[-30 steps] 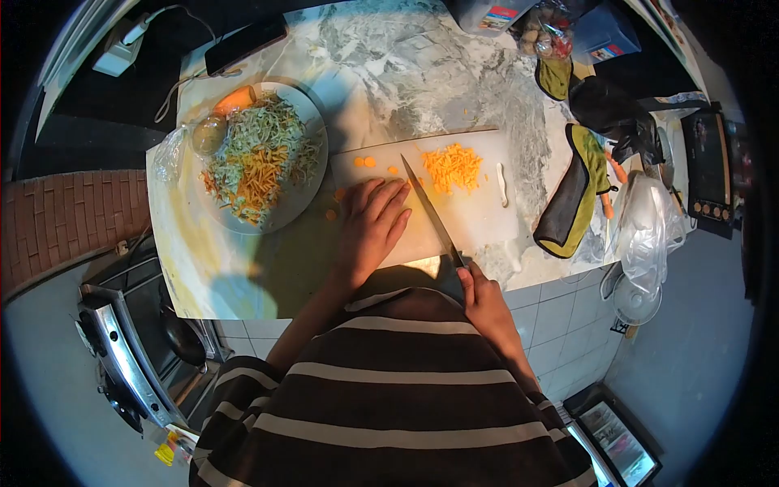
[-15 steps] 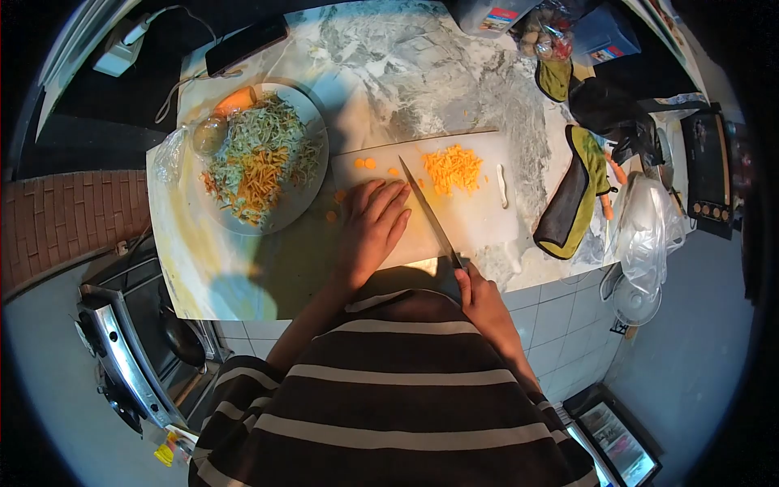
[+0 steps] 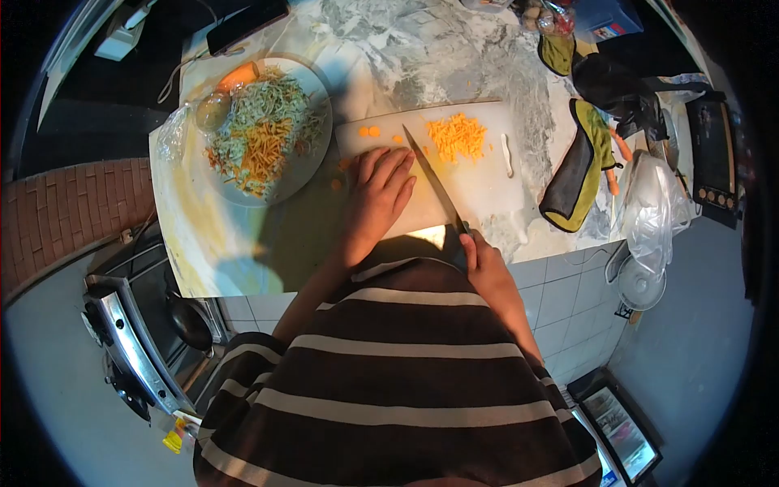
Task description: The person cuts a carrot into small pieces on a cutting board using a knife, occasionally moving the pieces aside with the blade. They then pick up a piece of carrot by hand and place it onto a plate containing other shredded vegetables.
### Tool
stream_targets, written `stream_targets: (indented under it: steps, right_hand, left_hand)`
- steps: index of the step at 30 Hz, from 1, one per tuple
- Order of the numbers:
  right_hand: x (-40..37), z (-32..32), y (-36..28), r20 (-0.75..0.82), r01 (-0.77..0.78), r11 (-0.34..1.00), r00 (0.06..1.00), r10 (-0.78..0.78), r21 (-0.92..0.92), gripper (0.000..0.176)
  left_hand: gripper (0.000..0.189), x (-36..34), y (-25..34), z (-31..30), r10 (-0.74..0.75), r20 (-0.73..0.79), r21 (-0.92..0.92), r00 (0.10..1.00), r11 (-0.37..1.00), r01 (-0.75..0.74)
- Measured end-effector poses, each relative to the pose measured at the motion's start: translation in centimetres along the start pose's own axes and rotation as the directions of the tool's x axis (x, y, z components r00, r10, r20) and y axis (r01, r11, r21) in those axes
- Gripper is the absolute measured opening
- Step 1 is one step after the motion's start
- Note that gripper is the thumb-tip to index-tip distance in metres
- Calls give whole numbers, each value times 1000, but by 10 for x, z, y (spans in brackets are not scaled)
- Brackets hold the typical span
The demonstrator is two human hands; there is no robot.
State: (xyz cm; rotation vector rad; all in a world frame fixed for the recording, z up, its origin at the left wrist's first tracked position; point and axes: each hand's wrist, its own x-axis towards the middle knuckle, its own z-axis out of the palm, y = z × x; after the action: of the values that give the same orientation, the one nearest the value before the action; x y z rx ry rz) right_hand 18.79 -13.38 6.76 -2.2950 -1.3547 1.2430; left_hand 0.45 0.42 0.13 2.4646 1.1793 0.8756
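On the white cutting board point(image 3: 487, 191) lies a pile of diced orange pieces point(image 3: 457, 137), with a few round orange slices point(image 3: 369, 131) to its left. My right hand point(image 3: 485, 264) is closed on the handle of a knife point(image 3: 436, 177), whose blade slants up and left across the board. My left hand point(image 3: 378, 193) rests on the board left of the blade, fingers bent close together; what lies beneath the fingertips is hidden. A large plate point(image 3: 312, 166) of shredded vegetables stands to the left, with an orange carrot piece point(image 3: 238, 76) at its top edge.
A thin white strip point(image 3: 507, 154) lies on the board's right side. Further right are a green and black cloth item point(image 3: 572, 183), carrots point(image 3: 612, 180) and a clear plastic bag point(image 3: 649, 215). A dark phone point(image 3: 246, 28) is at the back left, a stove point(image 3: 134, 345) at the lower left.
The whole view has shifted, so the table and board appear higher in the picture. Both hands keep nearly the same places at the board, and the knife is still in my right hand.
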Motion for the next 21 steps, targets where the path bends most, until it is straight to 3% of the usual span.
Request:
stream_targets:
  steps: [2,6,15,18,20,21]
  right_hand:
    - [1,-5,0,23,28,995,999,-30,99,47]
    - [12,-9,16,26,118,983,992,-123,140,47]
    - [43,-38,36,95,344,937,932,-349,68,45]
    - [35,-32,28,63,296,954,952,-299,51,48]
    - [23,-21,14,32,205,968,977,-212,147,49]
    - [20,-10,10,22,184,968,981,-191,168,49]
  left_hand:
    - [39,0,0,1,-12,9,-1,1000,1000,12]
    - [40,1,1,1,-12,41,3,999,1000,12]
    - [42,-1,9,2,-41,37,79,998,996,38]
    - [42,2,3,3,26,0,14,1000,1000,-26]
    - [42,8,-6,0,112,2,-33,994,993,-112]
    - [42,9,-2,1,84,-7,-29,996,996,-84]
